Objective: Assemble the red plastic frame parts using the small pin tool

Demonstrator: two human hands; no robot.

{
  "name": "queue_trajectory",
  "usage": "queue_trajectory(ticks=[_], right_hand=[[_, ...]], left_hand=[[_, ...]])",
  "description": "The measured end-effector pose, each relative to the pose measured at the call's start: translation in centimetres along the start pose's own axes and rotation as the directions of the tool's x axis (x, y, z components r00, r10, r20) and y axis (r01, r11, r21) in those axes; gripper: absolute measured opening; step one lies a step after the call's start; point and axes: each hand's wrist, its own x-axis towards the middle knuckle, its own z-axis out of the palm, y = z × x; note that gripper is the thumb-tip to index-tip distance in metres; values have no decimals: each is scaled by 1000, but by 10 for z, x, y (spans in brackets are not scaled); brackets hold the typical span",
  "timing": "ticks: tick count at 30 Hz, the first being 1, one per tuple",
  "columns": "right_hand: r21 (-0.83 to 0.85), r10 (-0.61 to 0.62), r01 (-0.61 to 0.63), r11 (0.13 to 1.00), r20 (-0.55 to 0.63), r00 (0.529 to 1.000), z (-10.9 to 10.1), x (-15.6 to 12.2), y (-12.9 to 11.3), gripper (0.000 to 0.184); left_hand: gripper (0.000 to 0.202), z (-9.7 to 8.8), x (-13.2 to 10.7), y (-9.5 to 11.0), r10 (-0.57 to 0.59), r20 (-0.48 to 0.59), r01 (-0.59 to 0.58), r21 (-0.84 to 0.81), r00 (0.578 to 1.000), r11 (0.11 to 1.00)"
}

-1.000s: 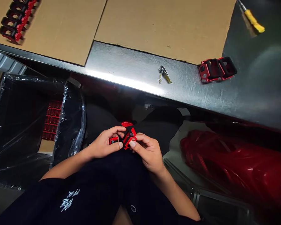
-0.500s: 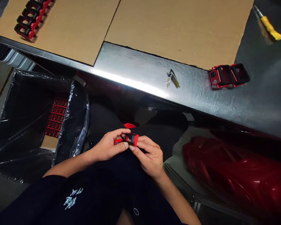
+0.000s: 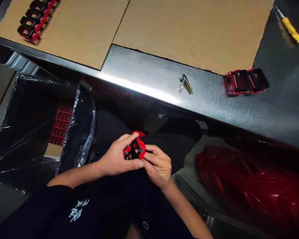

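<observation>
Over my lap, a red and black plastic part (image 3: 139, 148) with a frame-like opening is held between both hands. My left hand (image 3: 117, 156) grips it from the left, thumb below and index finger on top. From the right, my right hand (image 3: 158, 164) pinches its edge with thumb and fingers; the exact contact is partly hidden. Two similar red and black parts (image 3: 246, 81) sit side by side on the metal table's right. Near the table edge lies a nail clipper (image 3: 186, 84), its lever swung out.
Cardboard sheets (image 3: 189, 33) cover much of the metal table (image 3: 139, 71). A row of red and black parts (image 3: 36, 20) stands at upper left, a yellow-handled screwdriver (image 3: 290, 30) at upper right. Left below is a plastic-lined bin (image 3: 86, 132) with stacked parts; a red plastic bag (image 3: 249, 186) lies right.
The part in my hands has been turned, so more of its red side faces up. My left index finger has risen with it. The view has shifted slightly.
</observation>
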Motion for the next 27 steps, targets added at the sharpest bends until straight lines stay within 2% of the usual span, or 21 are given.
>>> queue_trajectory(ticks=[4,10,19,27], right_hand=[[-31,-28,28,999,4,1000,0,0,2,28],[-104,-20,16,994,-40,999,0,-2,4,18],[-65,-35,31,997,-63,997,1,0,3,24],[-56,-17,15,998,-44,999,0,1,2,32]], left_hand=[[81,3,0,-3,74,-61,-72,43,995,997],[82,7,-2,-10,221,-80,-212,104,972,972],[85,8,-3,-16,408,-97,-385,192,908,903],[86,10,-2,-14,516,-107,-463,317,850,828]])
